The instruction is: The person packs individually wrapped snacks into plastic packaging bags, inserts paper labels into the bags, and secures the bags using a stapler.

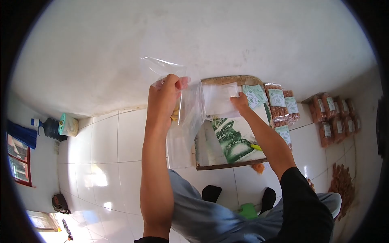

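My left hand (168, 89) is raised over the left side of a low table (210, 165), its fingers closed on a clear plastic bag (162, 65). More clear plastic (180, 141) hangs below that hand, past the table's left edge. Over the tabletop, my right hand (242, 103) pinches the right edge of a flat clear plastic bag (219, 97) between thumb and fingers. Green-and-white printed labels (254, 96) lie just beyond it. Under my right forearm, a yellow-green handled tool (256, 147) rests on the green-and-white table surface; its kind is unclear.
Labelled packs of brown food (277, 103) stand against the table's right side. Several more packs (332, 113) are stacked by the wall. A brown pile (343, 184) lies on the tiles at right. At far left are a water jug (50, 128) and a tub (69, 124).
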Tool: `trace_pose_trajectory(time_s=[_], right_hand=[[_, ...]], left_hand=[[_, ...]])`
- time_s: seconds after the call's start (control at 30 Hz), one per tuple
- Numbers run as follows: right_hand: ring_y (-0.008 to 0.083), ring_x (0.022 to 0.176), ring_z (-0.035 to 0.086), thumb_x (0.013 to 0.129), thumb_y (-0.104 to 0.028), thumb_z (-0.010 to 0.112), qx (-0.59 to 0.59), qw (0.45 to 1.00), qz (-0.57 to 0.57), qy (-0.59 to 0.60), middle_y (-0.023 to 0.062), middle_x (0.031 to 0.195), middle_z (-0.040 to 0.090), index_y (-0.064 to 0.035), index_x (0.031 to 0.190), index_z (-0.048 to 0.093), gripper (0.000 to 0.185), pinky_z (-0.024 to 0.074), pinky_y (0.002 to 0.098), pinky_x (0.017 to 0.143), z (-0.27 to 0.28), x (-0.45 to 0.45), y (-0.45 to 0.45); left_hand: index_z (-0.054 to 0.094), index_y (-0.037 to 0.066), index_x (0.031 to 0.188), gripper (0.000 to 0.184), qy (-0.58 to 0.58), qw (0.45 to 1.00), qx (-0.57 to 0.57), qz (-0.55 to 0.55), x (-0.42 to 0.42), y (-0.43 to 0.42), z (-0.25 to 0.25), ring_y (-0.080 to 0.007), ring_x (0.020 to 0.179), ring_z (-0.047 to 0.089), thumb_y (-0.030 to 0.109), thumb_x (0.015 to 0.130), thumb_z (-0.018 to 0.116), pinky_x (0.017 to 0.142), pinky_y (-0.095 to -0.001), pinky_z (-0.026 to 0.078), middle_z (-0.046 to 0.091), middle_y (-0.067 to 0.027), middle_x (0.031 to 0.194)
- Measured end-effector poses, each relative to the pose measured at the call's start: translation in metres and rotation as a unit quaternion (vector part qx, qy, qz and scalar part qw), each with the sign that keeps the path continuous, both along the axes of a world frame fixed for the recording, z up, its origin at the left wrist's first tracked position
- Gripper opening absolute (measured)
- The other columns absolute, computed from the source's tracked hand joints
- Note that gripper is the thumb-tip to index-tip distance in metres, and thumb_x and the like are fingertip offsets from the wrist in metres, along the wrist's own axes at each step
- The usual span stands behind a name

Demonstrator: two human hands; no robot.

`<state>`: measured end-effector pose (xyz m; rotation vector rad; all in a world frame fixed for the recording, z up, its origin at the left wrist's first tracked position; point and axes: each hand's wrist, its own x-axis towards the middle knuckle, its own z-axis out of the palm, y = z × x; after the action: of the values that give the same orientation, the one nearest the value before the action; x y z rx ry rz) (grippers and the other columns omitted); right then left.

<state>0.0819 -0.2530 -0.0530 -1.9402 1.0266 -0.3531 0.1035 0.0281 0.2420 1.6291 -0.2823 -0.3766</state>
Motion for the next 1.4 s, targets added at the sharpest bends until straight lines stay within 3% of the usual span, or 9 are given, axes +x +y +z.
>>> trace_pose_trajectory(time_s=[0.13, 0.43, 0.5, 0.6, 0.83, 1.07, 1.13, 1.2, 1.4], right_hand=[[0.0427, 0.095, 0.062, 0.072, -0.024, 0.067, -0.140, 0.990, -0.023, -0.011, 0.0247, 0.102, 0.064, 0.0014, 0.098, 0.062, 0.037, 0.0491, 0.0458, 0.085, 0.005, -0.002, 0.014], [0.0370, 0.103, 0.061, 0.077, -0.030, 0.067, -0.233, 0.959, -0.143, 0.076, 0.0229, 0.106, 0.063, -0.0006, 0.097, 0.065, 0.036, 0.0486, 0.0463, 0.088, 0.021, -0.008, 0.015], [0.0319, 0.091, 0.065, 0.074, -0.037, 0.073, -0.063, 0.992, -0.068, 0.088, 0.0166, 0.095, 0.068, -0.0071, 0.094, 0.067, 0.036, 0.0509, 0.0446, 0.081, 0.023, -0.007, -0.008], [0.0251, 0.078, 0.067, 0.075, -0.029, 0.073, -0.169, 0.984, 0.007, -0.055, 0.0117, 0.083, 0.070, -0.0096, 0.090, 0.069, 0.025, 0.0520, 0.0400, 0.069, -0.017, 0.007, -0.049], [0.0114, 0.071, 0.059, 0.082, -0.012, 0.065, 0.219, 0.943, 0.207, -0.143, 0.0045, 0.086, 0.067, -0.0047, 0.101, 0.066, 0.020, 0.0444, 0.0258, 0.056, 0.147, -0.023, -0.026], [0.0127, 0.084, 0.058, 0.089, -0.013, 0.060, 0.465, 0.781, 0.268, -0.320, 0.0047, 0.103, 0.061, -0.0053, 0.111, 0.062, 0.023, 0.0449, 0.0246, 0.070, 0.137, -0.031, -0.057], [0.0144, 0.082, 0.060, 0.088, -0.014, 0.060, 0.456, 0.822, 0.184, -0.286, 0.0073, 0.099, 0.065, -0.0056, 0.106, 0.063, 0.021, 0.0481, 0.0267, 0.069, 0.113, -0.031, -0.057], [0.0143, 0.082, 0.063, 0.082, -0.017, 0.064, 0.188, 0.973, 0.127, -0.035, 0.0094, 0.094, 0.068, -0.0057, 0.105, 0.064, 0.025, 0.0509, 0.0278, 0.068, 0.075, -0.033, -0.066], [0.0232, 0.087, 0.069, 0.069, -0.021, 0.075, -0.141, 0.986, 0.031, 0.085, 0.0140, 0.090, 0.070, -0.0026, 0.106, 0.064, 0.043, 0.0541, 0.0367, 0.074, 0.018, -0.032, -0.068]], left_hand=[[0.059, 0.002, 0.082, 0.024, -0.013, 1.000, 0.000, -0.006, 0.004, 0.000, -0.003, -0.0259, 0.107, 0.062, 0.024, 0.086, 0.049, 0.100, -0.0385, 0.042, 0.069, -0.0164, 0.107], [0.057, 0.004, 0.081, 0.022, -0.019, 1.000, -0.003, -0.016, 0.004, -0.003, -0.005, -0.0253, 0.106, 0.062, 0.025, 0.086, 0.052, 0.098, -0.0377, 0.042, 0.069, -0.0158, 0.107], [0.056, 0.005, 0.079, 0.022, -0.025, 0.999, -0.005, -0.021, 0.003, -0.003, -0.003, -0.0252, 0.106, 0.062, 0.025, 0.086, 0.052, 0.098, -0.0375, 0.043, 0.069, -0.0158, 0.107], [0.055, 0.004, 0.070, 0.023, -0.011, 1.000, -0.021, 0.004, 0.000, -0.001, 0.000, -0.0236, 0.103, 0.061, 0.024, 0.079, 0.053, 0.100, -0.0360, 0.040, 0.069, -0.0174, 0.105], [0.050, 0.007, 0.073, 0.024, -0.056, 0.998, -0.015, 0.034, 0.014, 0.023, 0.001, -0.0264, 0.111, 0.060, 0.027, 0.087, 0.051, 0.101, -0.0399, 0.042, 0.065, -0.0193, 0.114], [0.052, 0.008, 0.075, 0.023, -0.069, 0.997, -0.014, 0.044, 0.009, 0.030, 0.002, -0.0248, 0.108, 0.060, 0.027, 0.087, 0.050, 0.100, -0.0392, 0.042, 0.067, -0.0172, 0.112], [0.054, 0.008, 0.075, 0.023, -0.057, 0.997, -0.008, 0.049, 0.008, 0.030, 0.003, -0.0240, 0.107, 0.061, 0.027, 0.087, 0.050, 0.099, -0.0386, 0.043, 0.067, -0.0161, 0.111], [0.054, 0.008, 0.075, 0.023, -0.060, 0.997, -0.007, 0.049, 0.006, 0.029, 0.003, -0.0238, 0.107, 0.061, 0.027, 0.087, 0.051, 0.099, -0.0386, 0.043, 0.067, -0.0158, 0.111], [0.054, 0.008, 0.075, 0.022, -0.058, 0.998, 0.006, 0.026, 0.004, 0.021, -0.003, -0.0236, 0.105, 0.061, 0.027, 0.086, 0.052, 0.099, -0.0387, 0.042, 0.069, -0.0149, 0.108]])
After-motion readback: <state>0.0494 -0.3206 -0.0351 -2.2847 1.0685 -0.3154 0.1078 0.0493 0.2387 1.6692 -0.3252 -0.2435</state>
